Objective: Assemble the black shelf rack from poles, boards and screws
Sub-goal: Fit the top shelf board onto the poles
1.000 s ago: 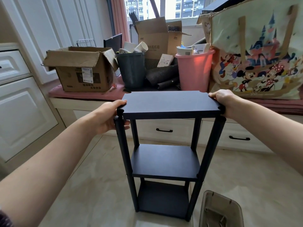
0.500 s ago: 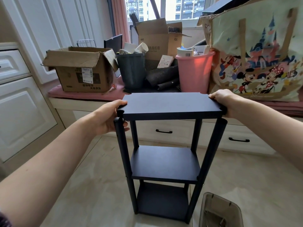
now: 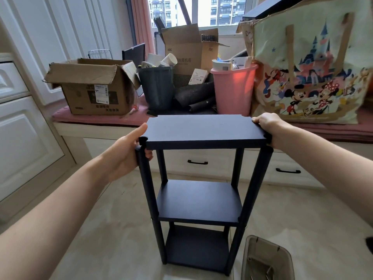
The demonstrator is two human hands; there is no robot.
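The shelf rack (image 3: pixel 198 190) stands upright; your left hand (image 3: pixel 126 156) grasps its 9 o'clock edge, right hand (image 3: pixel 266 126) its 3 o'clock edge.

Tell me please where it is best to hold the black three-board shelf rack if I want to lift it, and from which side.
Grip the black three-board shelf rack by its two near upright poles, just under the top board, coming from the left and right ends. The narrow, tall frame probably tips least when held high, and the board's edge stops slipping upward. The left hand and right hand already sit there.
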